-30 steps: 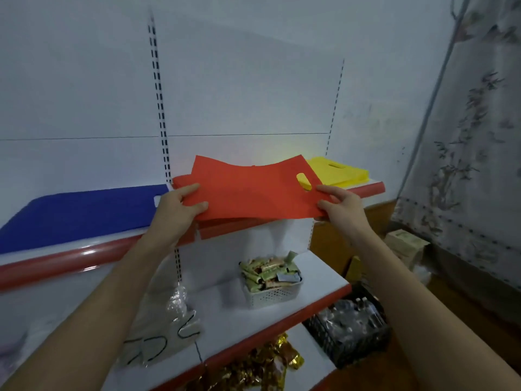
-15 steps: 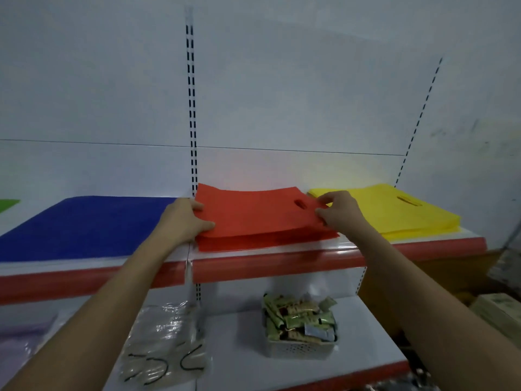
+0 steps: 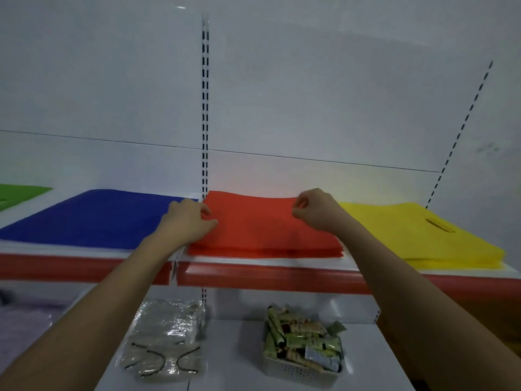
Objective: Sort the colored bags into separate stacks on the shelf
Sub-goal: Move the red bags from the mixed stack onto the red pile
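A red bag stack (image 3: 262, 230) lies flat in the middle of the upper shelf (image 3: 253, 275), between a blue stack (image 3: 93, 215) and a yellow stack (image 3: 417, 235). A corner of a green bag (image 3: 17, 193) shows at the far left. My left hand (image 3: 189, 221) rests on the red stack's left edge, thumb touching the top bag. My right hand (image 3: 315, 211) hovers over the stack's right rear part with fingers loosely curled, holding nothing. The yellow stack's handle hole faces right.
On the lower shelf lie a clear plastic packet (image 3: 166, 340) with black wire pieces and a white basket (image 3: 301, 371) of green wrapped tubes. A slotted upright (image 3: 205, 108) runs up the white back wall behind the red stack.
The red bag that both hands carried in now lies flat on the red stack. My right hand has let go and lifted a little; my left hand stays at the left edge.
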Demonstrator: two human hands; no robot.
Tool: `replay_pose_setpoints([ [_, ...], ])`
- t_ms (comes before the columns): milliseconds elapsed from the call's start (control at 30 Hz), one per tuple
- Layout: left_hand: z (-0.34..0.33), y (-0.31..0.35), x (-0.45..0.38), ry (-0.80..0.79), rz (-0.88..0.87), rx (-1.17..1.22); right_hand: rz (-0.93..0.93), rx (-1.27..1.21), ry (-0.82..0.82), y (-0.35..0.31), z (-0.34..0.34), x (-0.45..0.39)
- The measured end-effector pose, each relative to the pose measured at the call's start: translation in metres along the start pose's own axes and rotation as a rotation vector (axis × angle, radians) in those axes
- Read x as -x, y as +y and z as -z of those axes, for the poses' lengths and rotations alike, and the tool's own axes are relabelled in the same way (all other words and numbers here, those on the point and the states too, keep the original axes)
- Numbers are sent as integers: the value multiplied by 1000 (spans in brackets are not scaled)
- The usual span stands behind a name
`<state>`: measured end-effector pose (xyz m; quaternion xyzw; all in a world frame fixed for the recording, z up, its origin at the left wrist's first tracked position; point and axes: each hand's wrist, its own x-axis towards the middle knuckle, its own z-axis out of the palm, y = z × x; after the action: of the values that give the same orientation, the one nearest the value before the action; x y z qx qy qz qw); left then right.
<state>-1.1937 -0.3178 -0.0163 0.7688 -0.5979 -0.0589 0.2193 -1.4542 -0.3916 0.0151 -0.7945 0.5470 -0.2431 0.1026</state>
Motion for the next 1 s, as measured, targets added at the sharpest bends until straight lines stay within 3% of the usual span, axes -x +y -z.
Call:
replay_pose_setpoints([
  [333,37,-16,123,329,148,-67,291,-295,-162,-95,-52,73],
  [567,81,-84,218,310,363,-101,495,-390,-381,-199,-101,134],
  [700,108,-130,269,310,506,-256,627,-391,-500,-272,-120,167],
  [1000,179,-259,357,356,616,-249,826,-354,-636,-442,-192,229],
])
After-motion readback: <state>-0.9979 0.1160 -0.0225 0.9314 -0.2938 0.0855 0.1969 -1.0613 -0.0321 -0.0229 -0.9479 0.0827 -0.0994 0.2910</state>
